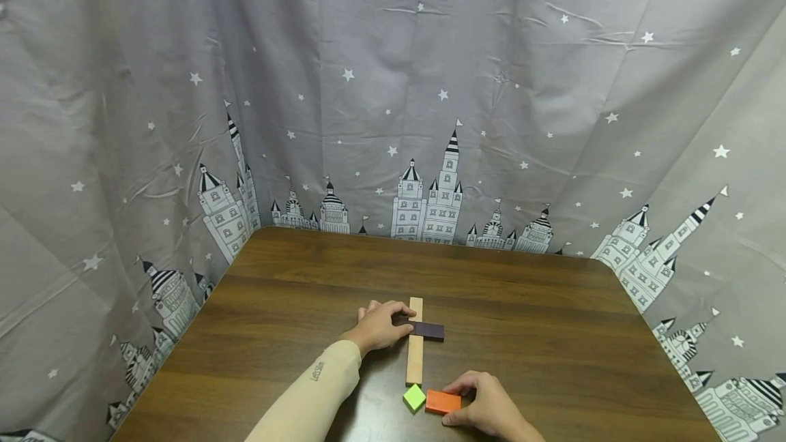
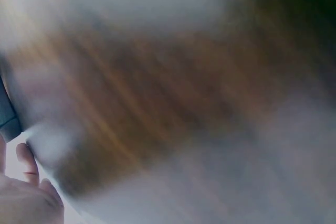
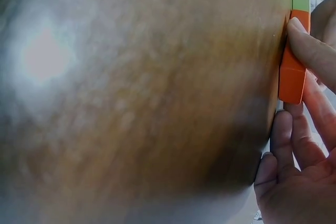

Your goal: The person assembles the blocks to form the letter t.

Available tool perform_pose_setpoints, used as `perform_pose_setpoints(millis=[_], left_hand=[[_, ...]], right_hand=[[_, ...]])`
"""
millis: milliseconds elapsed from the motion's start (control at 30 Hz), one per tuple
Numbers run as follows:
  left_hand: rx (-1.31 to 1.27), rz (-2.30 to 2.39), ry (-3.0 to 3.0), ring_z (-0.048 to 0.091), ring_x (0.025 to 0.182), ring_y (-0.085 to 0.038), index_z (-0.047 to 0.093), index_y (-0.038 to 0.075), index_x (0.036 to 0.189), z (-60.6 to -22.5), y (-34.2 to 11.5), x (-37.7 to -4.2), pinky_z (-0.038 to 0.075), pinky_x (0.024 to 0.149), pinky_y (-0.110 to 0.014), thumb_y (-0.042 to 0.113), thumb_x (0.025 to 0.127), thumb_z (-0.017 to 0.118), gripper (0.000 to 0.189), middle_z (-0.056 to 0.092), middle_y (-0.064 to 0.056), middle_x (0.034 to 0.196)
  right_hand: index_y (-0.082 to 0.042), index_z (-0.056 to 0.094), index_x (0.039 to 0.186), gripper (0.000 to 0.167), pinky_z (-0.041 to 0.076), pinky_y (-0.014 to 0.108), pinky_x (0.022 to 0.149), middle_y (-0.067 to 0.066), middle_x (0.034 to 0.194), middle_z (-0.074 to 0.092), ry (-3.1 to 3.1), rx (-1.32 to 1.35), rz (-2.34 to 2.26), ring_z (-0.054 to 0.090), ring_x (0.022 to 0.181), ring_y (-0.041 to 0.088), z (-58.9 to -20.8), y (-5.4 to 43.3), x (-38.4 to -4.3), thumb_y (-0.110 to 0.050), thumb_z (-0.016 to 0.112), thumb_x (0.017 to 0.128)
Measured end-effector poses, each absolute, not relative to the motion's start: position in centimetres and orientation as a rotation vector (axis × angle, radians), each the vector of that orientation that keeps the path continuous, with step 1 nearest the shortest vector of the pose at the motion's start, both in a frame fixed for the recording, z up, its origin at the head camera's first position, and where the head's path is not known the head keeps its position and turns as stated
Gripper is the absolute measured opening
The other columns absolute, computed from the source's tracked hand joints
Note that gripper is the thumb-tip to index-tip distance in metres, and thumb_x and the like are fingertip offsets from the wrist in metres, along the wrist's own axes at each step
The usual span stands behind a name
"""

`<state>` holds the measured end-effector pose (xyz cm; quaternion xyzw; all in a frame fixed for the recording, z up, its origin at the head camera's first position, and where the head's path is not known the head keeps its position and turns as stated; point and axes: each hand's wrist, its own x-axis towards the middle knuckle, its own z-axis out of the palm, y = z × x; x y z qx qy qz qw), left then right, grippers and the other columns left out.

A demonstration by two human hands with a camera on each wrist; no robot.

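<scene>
In the head view, my left hand (image 1: pixel 376 328) pinches the left end of a dark purple block (image 1: pixel 430 331) between thumb and fingers. This block lies crosswise over a pale wooden strip (image 1: pixel 415 362). Whether the strip is one piece or two is hidden under it. Near the front, my right hand (image 1: pixel 486 406) grips an orange block (image 1: pixel 442 402) by its long sides, thumb on the near one. A lime green block (image 1: pixel 414 398), turned like a diamond, sits between the orange block's left end and the strip's near end. The right wrist view also shows the orange block (image 3: pixel 293 80) under the thumb.
All the blocks lie on a brown wooden table (image 1: pixel 540 319). A grey curtain (image 1: pixel 381 53) printed with stars and castles hangs around the table's back and sides. Glare and blur fill much of both wrist views.
</scene>
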<state>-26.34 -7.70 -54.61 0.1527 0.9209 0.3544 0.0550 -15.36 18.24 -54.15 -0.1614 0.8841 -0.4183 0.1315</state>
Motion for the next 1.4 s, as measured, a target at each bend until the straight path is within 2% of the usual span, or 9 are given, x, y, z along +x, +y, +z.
perform_pose_setpoints(millis=[800,1400], left_hand=[[0.465,1.051,2.806,0.046,0.100,-0.022,0.073,0.025,0.114,-53.3,-7.5,-25.9,0.023,0.083,-0.049,0.032,0.090,0.075,0.025,0.067,0.004,0.124],[0.439,0.950,2.822,0.047,0.100,-0.021,0.075,0.025,0.112,-52.9,-7.0,-26.6,0.022,0.082,-0.050,0.031,0.087,0.079,0.026,0.069,0.006,0.119]], right_hand=[[-0.015,0.078,0.098,0.036,0.047,0.038,0.078,-0.007,0.095,0.067,2.543,-0.418,-1.173,0.057,0.089,0.017,-53.9,18.2,-15.5,-0.023,0.095,0.068],[-0.015,0.077,0.099,0.038,0.045,0.036,0.078,-0.006,0.096,0.066,2.538,-0.433,-1.206,0.056,0.089,0.017,-54.2,18.1,-15.4,-0.022,0.095,0.067]])
